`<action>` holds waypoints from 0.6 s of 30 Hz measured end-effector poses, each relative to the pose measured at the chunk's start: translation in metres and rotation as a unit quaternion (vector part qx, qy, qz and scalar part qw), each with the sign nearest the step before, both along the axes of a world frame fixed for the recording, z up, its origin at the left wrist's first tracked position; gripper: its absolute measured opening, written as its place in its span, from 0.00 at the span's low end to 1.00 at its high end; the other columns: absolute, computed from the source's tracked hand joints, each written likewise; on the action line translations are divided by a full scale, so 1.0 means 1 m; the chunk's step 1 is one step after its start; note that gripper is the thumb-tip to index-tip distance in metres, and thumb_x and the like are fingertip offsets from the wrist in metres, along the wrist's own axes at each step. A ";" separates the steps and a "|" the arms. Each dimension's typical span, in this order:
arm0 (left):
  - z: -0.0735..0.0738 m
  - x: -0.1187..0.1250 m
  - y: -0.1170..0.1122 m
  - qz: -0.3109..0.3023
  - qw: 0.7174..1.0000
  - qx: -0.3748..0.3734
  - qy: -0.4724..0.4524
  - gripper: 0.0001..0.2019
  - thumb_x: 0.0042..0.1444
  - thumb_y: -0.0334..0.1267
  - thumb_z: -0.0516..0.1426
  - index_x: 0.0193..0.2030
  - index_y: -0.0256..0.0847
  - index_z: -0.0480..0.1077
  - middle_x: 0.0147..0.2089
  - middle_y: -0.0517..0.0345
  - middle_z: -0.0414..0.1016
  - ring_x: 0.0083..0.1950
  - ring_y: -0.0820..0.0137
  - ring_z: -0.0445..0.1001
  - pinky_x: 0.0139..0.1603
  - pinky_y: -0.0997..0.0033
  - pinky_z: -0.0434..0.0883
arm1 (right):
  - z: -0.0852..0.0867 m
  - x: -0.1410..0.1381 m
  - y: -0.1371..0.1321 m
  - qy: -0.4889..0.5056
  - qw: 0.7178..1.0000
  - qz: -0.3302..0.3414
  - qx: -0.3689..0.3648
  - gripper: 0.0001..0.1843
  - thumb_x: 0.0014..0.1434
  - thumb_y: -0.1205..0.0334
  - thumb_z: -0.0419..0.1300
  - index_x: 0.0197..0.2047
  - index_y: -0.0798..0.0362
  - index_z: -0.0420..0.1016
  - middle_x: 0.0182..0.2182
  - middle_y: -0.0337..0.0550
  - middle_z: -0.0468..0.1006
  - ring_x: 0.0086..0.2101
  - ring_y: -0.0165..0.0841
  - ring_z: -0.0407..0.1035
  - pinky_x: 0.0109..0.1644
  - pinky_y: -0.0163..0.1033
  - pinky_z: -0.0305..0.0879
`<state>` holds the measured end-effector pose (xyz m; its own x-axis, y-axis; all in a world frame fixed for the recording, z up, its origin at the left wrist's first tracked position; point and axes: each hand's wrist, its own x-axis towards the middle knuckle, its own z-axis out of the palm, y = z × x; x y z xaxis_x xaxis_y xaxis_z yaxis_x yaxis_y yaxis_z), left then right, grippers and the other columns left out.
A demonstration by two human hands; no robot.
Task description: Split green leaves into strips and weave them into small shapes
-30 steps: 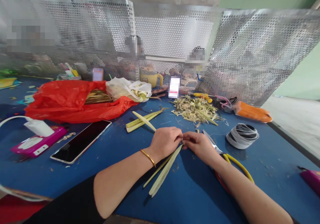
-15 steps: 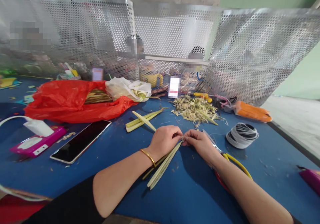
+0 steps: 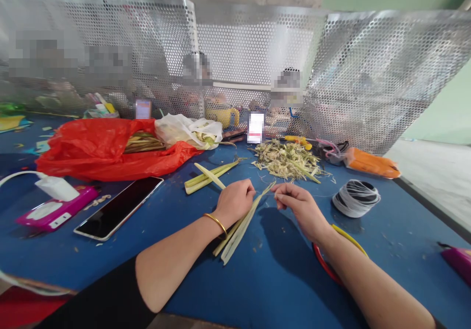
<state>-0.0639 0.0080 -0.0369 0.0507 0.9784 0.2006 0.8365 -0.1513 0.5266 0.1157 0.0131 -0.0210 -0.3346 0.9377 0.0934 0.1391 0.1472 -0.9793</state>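
Blue table: pale stalks, red bag, dark phone, shredded pile, 1 thread spool.

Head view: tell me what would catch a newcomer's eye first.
Most likely the red bag, sprawled over the left of the blue table. Next, the left hand and right hand, close together mid-picture, with pale strips at the left one. Behind, a mesh screen spans the back.

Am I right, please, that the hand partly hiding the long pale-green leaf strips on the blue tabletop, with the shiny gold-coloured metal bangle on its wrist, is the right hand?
Not quite: in the head view, the hand partly hiding the long pale-green leaf strips on the blue tabletop, with the shiny gold-coloured metal bangle on its wrist, is the left hand.
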 end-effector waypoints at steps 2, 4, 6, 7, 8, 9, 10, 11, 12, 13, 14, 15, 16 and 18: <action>0.000 0.001 0.000 -0.006 1.000 0.004 -0.015 0.07 0.56 0.36 0.51 0.30 0.42 0.69 0.33 0.56 0.75 0.36 0.67 0.72 0.33 0.72 0.61 | 0.002 -0.002 -0.003 0.025 0.998 0.061 -0.022 0.08 0.53 0.58 0.58 0.26 0.51 0.67 0.26 0.41 0.74 0.35 0.35 0.69 0.37 0.38 0.61; 0.000 0.002 0.000 -0.013 0.997 -0.005 -0.070 0.07 0.55 0.35 0.52 0.28 0.41 0.68 0.30 0.57 0.74 0.33 0.68 0.71 0.33 0.72 0.61 | 0.002 -0.003 -0.006 0.043 0.992 0.105 -0.061 0.08 0.55 0.57 0.57 0.30 0.52 0.69 0.28 0.41 0.76 0.31 0.32 0.70 0.37 0.38 0.62; 0.001 0.005 0.000 -0.022 0.984 -0.036 -0.175 0.07 0.53 0.36 0.53 0.26 0.40 0.67 0.25 0.60 0.72 0.29 0.71 0.69 0.31 0.73 0.62 | 0.000 -0.004 -0.006 0.051 0.990 0.106 -0.082 0.08 0.55 0.57 0.57 0.31 0.53 0.69 0.27 0.40 0.75 0.28 0.31 0.70 0.37 0.38 0.62; 0.002 0.006 0.000 -0.026 0.969 -0.060 -0.238 0.07 0.53 0.37 0.54 0.26 0.40 0.66 0.23 0.62 0.70 0.26 0.72 0.68 0.30 0.73 0.62 | -0.001 -0.005 -0.006 0.053 0.991 0.094 -0.084 0.08 0.55 0.57 0.57 0.30 0.53 0.69 0.26 0.39 0.75 0.28 0.31 0.70 0.36 0.38 0.62; 0.003 0.008 -0.001 -0.029 0.949 -0.086 -0.302 0.07 0.53 0.37 0.55 0.26 0.40 0.66 0.21 0.63 0.68 0.24 0.74 0.67 0.27 0.74 0.62 | -0.002 -0.004 -0.005 0.055 0.992 0.081 -0.084 0.08 0.55 0.57 0.58 0.29 0.53 0.68 0.25 0.39 0.74 0.28 0.31 0.71 0.36 0.38 0.62; 0.004 0.009 -0.002 -0.032 0.925 -0.110 -0.361 0.07 0.52 0.38 0.55 0.26 0.40 0.66 0.20 0.64 0.67 0.23 0.75 0.66 0.25 0.76 0.60 | -0.003 -0.004 -0.004 0.056 0.992 0.072 -0.083 0.08 0.55 0.57 0.58 0.29 0.53 0.68 0.25 0.38 0.74 0.28 0.31 0.71 0.36 0.37 0.62; 0.005 0.011 -0.002 -0.036 0.902 -0.131 -0.411 0.07 0.51 0.39 0.56 0.27 0.40 0.65 0.20 0.65 0.66 0.22 0.76 0.65 0.23 0.77 0.59 | -0.004 -0.004 -0.004 0.058 0.993 0.067 -0.083 0.08 0.55 0.57 0.58 0.28 0.53 0.68 0.25 0.38 0.74 0.28 0.31 0.71 0.36 0.37 0.62; 0.006 0.012 -0.003 -0.041 0.879 -0.148 -0.451 0.07 0.51 0.39 0.56 0.27 0.39 0.65 0.20 0.65 0.66 0.21 0.76 0.64 0.22 0.78 0.58 | -0.004 -0.004 -0.003 0.058 0.993 0.065 -0.084 0.09 0.54 0.57 0.58 0.28 0.53 0.67 0.25 0.38 0.73 0.28 0.31 0.70 0.36 0.37 0.63; 0.006 0.012 -0.004 -0.050 0.860 -0.161 -0.482 0.07 0.50 0.39 0.57 0.27 0.39 0.65 0.20 0.65 0.66 0.21 0.77 0.64 0.21 0.78 0.57 | -0.004 -0.004 -0.003 0.059 0.993 0.066 -0.085 0.09 0.54 0.57 0.59 0.28 0.53 0.67 0.25 0.38 0.73 0.28 0.31 0.70 0.36 0.37 0.63; 0.007 0.013 -0.004 -0.060 0.842 -0.172 -0.507 0.08 0.50 0.40 0.58 0.28 0.39 0.65 0.21 0.65 0.66 0.21 0.78 0.63 0.20 0.79 0.56 | -0.004 -0.003 -0.003 0.060 0.992 0.067 -0.086 0.09 0.54 0.57 0.59 0.28 0.53 0.67 0.25 0.38 0.74 0.28 0.31 0.70 0.36 0.37 0.63; 0.007 0.013 -0.004 -0.071 0.826 -0.183 -0.528 0.08 0.50 0.40 0.58 0.28 0.38 0.64 0.22 0.64 0.67 0.20 0.79 0.63 0.20 0.79 0.56 | -0.004 -0.003 -0.003 0.061 0.992 0.067 -0.087 0.09 0.54 0.57 0.59 0.28 0.53 0.67 0.25 0.38 0.74 0.28 0.31 0.70 0.36 0.37 0.63; 0.007 0.013 -0.004 -0.084 0.812 -0.195 -0.545 0.09 0.50 0.42 0.58 0.29 0.38 0.64 0.22 0.64 0.68 0.20 0.79 0.63 0.20 0.79 0.56 | -0.004 -0.003 -0.003 0.063 0.992 0.067 -0.089 0.10 0.54 0.56 0.60 0.28 0.53 0.67 0.26 0.38 0.74 0.28 0.30 0.70 0.36 0.37 0.63; 0.007 0.013 -0.004 -0.097 0.800 -0.205 -0.555 0.10 0.51 0.43 0.58 0.29 0.38 0.64 0.24 0.63 0.68 0.20 0.80 0.64 0.20 0.79 0.56 | -0.004 -0.003 -0.003 0.066 0.991 0.069 -0.091 0.10 0.54 0.56 0.60 0.28 0.53 0.68 0.26 0.38 0.74 0.29 0.30 0.70 0.37 0.37 0.63; 0.005 0.012 -0.004 -0.116 0.795 -0.212 -0.556 0.11 0.52 0.43 0.58 0.29 0.39 0.63 0.25 0.63 0.69 0.20 0.80 0.65 0.19 0.80 0.57 | -0.004 -0.003 -0.003 0.072 0.991 0.073 -0.090 0.10 0.54 0.56 0.61 0.28 0.53 0.68 0.25 0.38 0.74 0.29 0.30 0.70 0.38 0.37 0.64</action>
<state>-0.0517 0.0040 -0.0316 0.2613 0.9603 -0.0982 -0.2066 0.1550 0.9661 0.1127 0.0099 -0.0246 -0.4630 0.8863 -0.0145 -0.0146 -0.0240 -0.9996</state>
